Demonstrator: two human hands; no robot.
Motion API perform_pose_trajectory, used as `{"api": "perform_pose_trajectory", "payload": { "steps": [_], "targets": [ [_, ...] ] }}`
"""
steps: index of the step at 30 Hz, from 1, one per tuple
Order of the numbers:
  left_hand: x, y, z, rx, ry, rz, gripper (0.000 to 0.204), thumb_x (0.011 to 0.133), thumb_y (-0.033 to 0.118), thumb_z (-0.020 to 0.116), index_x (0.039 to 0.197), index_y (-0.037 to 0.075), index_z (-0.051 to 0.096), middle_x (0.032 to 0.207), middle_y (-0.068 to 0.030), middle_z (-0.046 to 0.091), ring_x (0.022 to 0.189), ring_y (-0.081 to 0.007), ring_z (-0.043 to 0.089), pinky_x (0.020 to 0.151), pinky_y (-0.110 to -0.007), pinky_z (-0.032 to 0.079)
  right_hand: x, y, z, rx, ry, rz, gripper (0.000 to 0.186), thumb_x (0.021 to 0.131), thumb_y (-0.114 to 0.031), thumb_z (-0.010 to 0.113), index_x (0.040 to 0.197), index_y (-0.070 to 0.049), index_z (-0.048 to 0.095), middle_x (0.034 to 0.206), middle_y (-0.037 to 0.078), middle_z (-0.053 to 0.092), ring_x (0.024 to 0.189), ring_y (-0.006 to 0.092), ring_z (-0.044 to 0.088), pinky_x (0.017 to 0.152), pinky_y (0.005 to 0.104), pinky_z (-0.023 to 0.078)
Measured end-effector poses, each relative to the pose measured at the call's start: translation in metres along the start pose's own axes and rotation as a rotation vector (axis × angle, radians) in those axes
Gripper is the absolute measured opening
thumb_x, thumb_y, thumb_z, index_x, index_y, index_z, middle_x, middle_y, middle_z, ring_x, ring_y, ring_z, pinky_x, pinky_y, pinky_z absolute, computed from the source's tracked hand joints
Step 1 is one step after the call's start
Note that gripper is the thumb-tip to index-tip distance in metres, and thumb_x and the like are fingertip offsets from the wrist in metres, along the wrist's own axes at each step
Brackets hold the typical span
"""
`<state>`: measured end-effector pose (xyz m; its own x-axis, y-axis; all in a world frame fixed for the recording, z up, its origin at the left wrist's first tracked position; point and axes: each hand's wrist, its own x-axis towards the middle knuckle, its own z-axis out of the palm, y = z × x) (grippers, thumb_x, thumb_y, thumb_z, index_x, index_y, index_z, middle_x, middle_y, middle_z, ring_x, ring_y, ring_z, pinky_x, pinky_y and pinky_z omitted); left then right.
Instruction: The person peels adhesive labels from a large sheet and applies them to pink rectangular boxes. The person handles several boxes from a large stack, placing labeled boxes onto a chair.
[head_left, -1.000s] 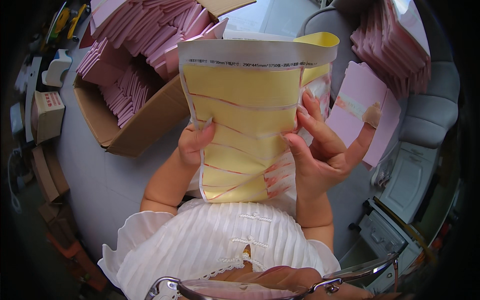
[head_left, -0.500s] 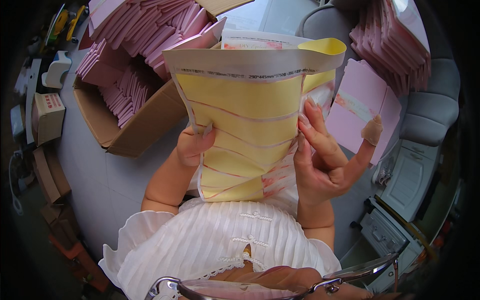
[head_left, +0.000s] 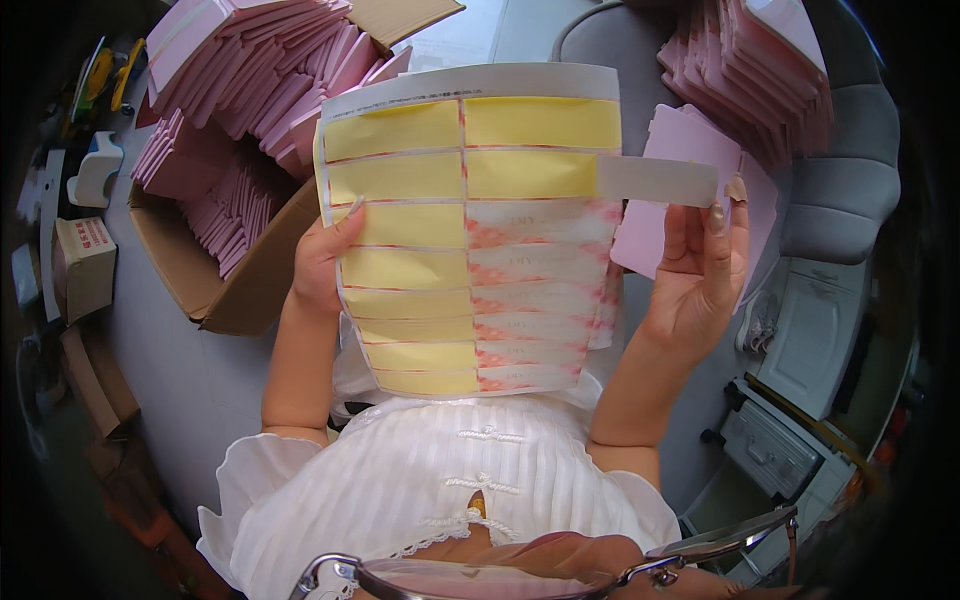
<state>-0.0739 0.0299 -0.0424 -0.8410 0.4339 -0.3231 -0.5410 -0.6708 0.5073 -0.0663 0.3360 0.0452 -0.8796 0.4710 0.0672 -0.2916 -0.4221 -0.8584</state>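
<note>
My left hand (head_left: 328,255) is closed on the left edge of a label sheet (head_left: 400,222), its thumb lying on the front. The sheet stands spread before my chest, with yellow backing bared down the left column and at the upper right. Several labels with pink floral print (head_left: 540,290) remain lower in the right column. My right hand (head_left: 705,260) pinches the right end of one strip label (head_left: 660,182), whose plain greyish side shows. That label's left end meets the sheet's right edge; whether it still sticks there I cannot tell. A fingertip of the right hand wears a tan covering.
A cardboard box (head_left: 255,275) filled with pink flat packs (head_left: 240,70) stands at the far left. On the grey chair (head_left: 840,170) at right lie a stack of pink packs (head_left: 740,75) and a loose pink pack (head_left: 685,150). White drawers (head_left: 800,340) stand beyond my right arm.
The sheet, curled over at the top before, is now spread flatter and faces me. My right hand has moved right and up from the sheet's edge, drawing a label outward.
</note>
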Motion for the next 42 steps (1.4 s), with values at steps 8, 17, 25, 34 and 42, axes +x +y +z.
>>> {"api": "perform_pose_trajectory", "payload": {
  "steps": [8,17,25,34,42],
  "targets": [
    [0.017,0.014,-0.001,0.541,0.371,0.091,0.042,0.090,0.017,0.063,0.124,-0.005,0.050,0.120,-0.0171,0.058,0.105,-0.0215,0.060,0.090,-0.034,0.049,0.013,-0.028,-0.040,-0.129,0.215,-0.249,0.063,0.088,-0.003,0.063,0.140,0.004,0.028,0.106,0.019,0.063,0.101,0.0250,0.064,0.092,0.0382,0.053],
    [0.011,-0.016,0.123,1.128,-0.299,0.215,0.074,0.099,0.055,0.020,0.146,-0.002,0.021,0.152,-0.0187,0.014,0.140,-0.0346,0.017,0.113,-0.041,0.015,-0.035,-0.003,0.001,-0.645,0.031,-0.476,0.075,0.090,0.001,0.059,0.147,0.001,0.010,0.106,0.022,0.066,0.103,0.0297,0.064,0.095,0.0397,0.049],
    [0.039,-0.073,0.155,0.743,-0.567,0.125,0.079,0.095,0.061,0.006,0.151,0.005,0.006,0.157,-0.0165,-0.001,0.145,-0.0283,0.003,0.114,-0.044,0.006,-0.026,-0.003,-0.029,-0.946,-0.251,-0.741,0.090,0.083,-0.013,0.068,0.146,0.004,0.007,0.116,0.019,0.061,0.118,0.0311,0.054,0.108,0.0443,0.033],
    [0.059,-0.093,0.183,0.830,-0.777,0.234,0.072,0.099,0.054,0.010,0.147,0.003,0.024,0.155,-0.0219,-0.002,0.144,-0.0349,-0.002,0.112,-0.049,0.012,-0.008,-0.065,-0.060,-0.492,-0.002,-0.154,0.092,0.077,-0.006,0.076,0.145,0.004,0.015,0.128,0.016,0.048,0.089,0.0215,0.064,0.085,0.0329,0.050],
    [0.086,-0.095,0.209,1.764,-0.657,0.465,0.062,0.095,0.045,0.041,0.139,0.002,0.037,0.143,-0.0232,0.030,0.134,-0.0365,0.026,0.108,-0.049,0.016,0.015,-0.078,-0.104,-0.566,0.181,-0.246,0.084,0.078,0.008,0.070,0.145,0.004,0.018,0.089,0.010,0.062,0.078,0.0138,0.063,0.072,0.0249,0.053]
  ]
}}
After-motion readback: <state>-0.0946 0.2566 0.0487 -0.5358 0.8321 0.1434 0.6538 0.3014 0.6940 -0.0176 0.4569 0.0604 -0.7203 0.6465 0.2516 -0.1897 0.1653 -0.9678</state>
